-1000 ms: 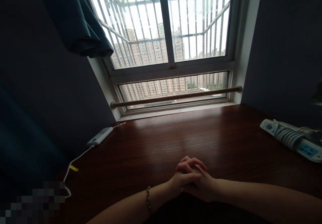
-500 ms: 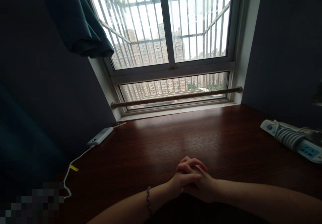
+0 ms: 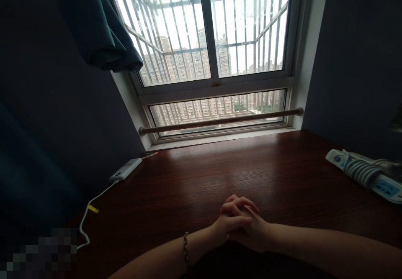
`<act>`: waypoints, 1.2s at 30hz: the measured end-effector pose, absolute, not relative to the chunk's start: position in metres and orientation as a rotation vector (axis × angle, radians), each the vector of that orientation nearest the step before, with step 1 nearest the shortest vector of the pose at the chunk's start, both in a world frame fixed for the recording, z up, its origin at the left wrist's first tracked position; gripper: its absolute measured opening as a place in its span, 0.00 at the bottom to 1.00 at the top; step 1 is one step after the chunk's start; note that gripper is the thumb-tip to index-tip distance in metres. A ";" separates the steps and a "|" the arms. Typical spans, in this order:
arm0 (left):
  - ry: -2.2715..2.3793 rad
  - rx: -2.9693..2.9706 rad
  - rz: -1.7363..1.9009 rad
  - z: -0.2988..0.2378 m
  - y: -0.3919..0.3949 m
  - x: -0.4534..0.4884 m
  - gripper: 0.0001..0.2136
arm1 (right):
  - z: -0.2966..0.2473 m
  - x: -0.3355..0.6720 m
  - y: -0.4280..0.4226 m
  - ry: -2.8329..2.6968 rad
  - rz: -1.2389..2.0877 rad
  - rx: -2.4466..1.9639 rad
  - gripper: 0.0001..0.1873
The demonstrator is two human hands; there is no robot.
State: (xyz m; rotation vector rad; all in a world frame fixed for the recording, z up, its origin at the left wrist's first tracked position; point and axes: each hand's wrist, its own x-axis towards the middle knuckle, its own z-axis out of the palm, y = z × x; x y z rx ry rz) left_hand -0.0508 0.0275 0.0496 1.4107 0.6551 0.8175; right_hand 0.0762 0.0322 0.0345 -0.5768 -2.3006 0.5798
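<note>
My left hand [image 3: 230, 218] and my right hand [image 3: 254, 231] rest clasped together on the dark wooden desk [image 3: 220, 174], near its front middle. The fingers are folded over one another and nothing shows inside them. A thin bracelet [image 3: 186, 249] circles my left wrist. Both forearms lie flat on the desk.
A white power bank [image 3: 125, 169] with a white cable [image 3: 91, 206] lies at the back left. A white power strip [image 3: 366, 174] with a coiled cord sits at the right edge. A barred window [image 3: 213, 53] and a rail [image 3: 220, 121] stand behind; a dark curtain [image 3: 97, 28] hangs upper left.
</note>
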 end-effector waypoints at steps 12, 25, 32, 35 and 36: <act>0.671 1.491 0.812 0.047 0.029 -0.051 0.14 | 0.036 0.076 0.032 -2.304 0.603 -0.600 0.25; 0.651 1.449 0.805 0.050 0.026 -0.052 0.12 | 0.036 0.075 0.033 -2.294 0.593 -0.584 0.26; 0.605 1.477 0.817 0.047 0.030 -0.052 0.13 | 0.034 0.076 0.032 -2.305 0.577 -0.582 0.26; 0.626 1.457 0.815 0.048 0.029 -0.051 0.12 | 0.033 0.076 0.033 -2.304 0.574 -0.571 0.26; 0.634 1.446 0.814 0.048 0.028 -0.051 0.13 | 0.033 0.076 0.033 -2.306 0.575 -0.572 0.26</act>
